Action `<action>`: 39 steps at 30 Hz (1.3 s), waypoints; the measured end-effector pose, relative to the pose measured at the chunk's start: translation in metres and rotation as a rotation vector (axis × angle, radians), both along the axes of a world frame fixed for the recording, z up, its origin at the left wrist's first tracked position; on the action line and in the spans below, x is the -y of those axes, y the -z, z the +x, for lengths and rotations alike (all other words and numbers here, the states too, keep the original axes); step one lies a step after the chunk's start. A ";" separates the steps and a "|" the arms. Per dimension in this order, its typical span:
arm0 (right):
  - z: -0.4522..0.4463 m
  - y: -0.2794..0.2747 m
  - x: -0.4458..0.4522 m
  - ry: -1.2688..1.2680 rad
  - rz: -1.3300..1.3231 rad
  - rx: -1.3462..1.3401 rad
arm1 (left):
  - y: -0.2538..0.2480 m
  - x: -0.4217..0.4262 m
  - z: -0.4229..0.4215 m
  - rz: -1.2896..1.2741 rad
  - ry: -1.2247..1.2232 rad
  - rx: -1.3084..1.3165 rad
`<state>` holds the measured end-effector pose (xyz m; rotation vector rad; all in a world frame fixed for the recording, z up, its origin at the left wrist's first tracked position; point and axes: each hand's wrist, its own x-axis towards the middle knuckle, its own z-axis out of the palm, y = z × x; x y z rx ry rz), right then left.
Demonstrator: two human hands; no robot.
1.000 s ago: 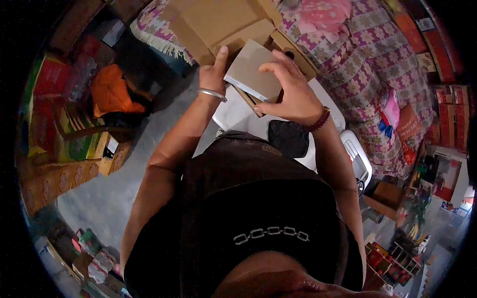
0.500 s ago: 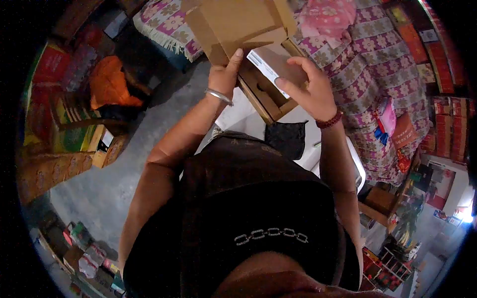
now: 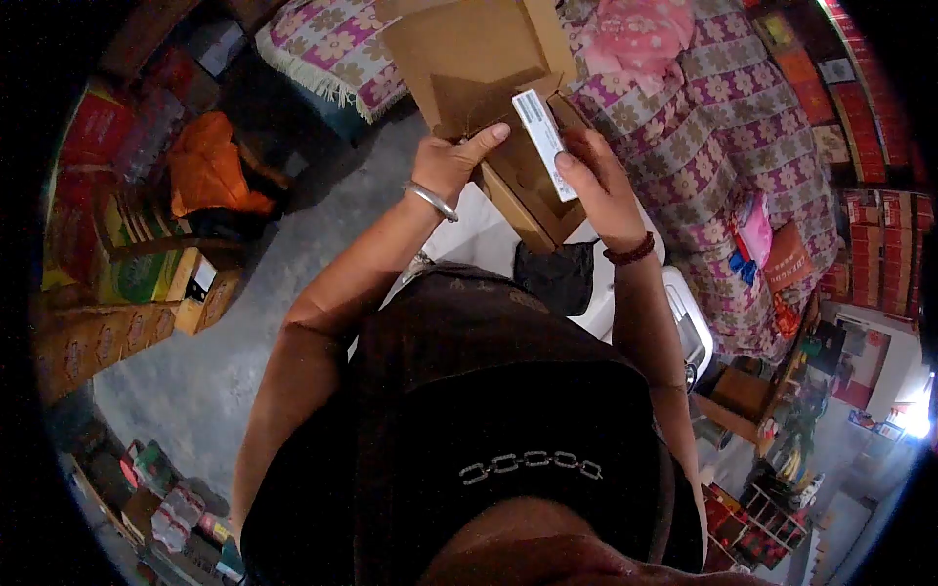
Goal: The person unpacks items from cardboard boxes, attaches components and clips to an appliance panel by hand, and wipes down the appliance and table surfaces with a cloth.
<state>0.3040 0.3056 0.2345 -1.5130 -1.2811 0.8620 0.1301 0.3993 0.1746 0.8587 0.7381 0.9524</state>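
Note:
My left hand (image 3: 456, 161) grips the left side of an open brown cardboard box (image 3: 523, 208), its thumb lying over the rim. The box's lid (image 3: 479, 44) stands raised at the far side. In my right hand (image 3: 603, 186) is a slim white box (image 3: 543, 142) with printing along its narrow side, pinched between thumb and fingers. It is tilted over the cardboard box's opening. Its far face is hidden from me. Below the cardboard box, a black cloth-like piece (image 3: 554, 278) lies on a white surface (image 3: 489, 232).
A bed with a flowered cover (image 3: 684, 146) and a pink cloth (image 3: 640, 39) lies ahead and right. An orange cloth (image 3: 215, 166) hangs over a chair at left. Stacked cartons (image 3: 107, 342) stand at far left, and red boxes (image 3: 879, 244) at far right.
My right hand has turned the white box more upright, so its printed narrow side faces me. The cardboard box has shifted slightly right, with my left hand still on it.

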 end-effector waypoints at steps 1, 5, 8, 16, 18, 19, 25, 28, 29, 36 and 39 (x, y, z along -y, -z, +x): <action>0.000 0.005 0.001 0.004 0.013 -0.016 | -0.001 0.000 -0.001 -0.001 -0.001 0.002; 0.006 -0.007 0.017 0.086 0.100 -0.316 | 0.005 -0.003 -0.007 -0.089 0.023 0.008; 0.063 0.032 0.044 0.138 0.422 0.260 | 0.038 -0.014 -0.008 -0.068 0.060 -0.025; 0.057 -0.003 0.070 0.301 0.429 -0.837 | 0.040 -0.012 -0.023 0.033 -0.017 -0.130; 0.048 -0.009 0.072 0.235 0.458 -0.917 | 0.048 -0.013 -0.020 0.078 -0.050 -0.048; 0.049 -0.008 0.074 0.158 0.432 -0.912 | 0.053 -0.014 -0.020 0.068 -0.018 -0.116; 0.046 0.020 0.081 0.149 0.269 -1.148 | 0.146 -0.018 -0.006 0.253 0.108 -0.318; 0.038 0.033 0.087 0.208 0.203 -1.271 | 0.205 -0.008 0.006 0.145 0.211 -0.317; 0.036 0.036 0.092 0.253 0.192 -1.277 | 0.218 -0.004 0.009 0.081 0.262 -0.331; 0.051 0.069 0.118 0.189 0.184 -1.166 | 0.320 -0.004 0.020 -0.332 0.575 -0.508; 0.053 0.089 0.127 0.287 0.172 -1.148 | 0.318 0.000 0.020 -0.337 0.592 -0.338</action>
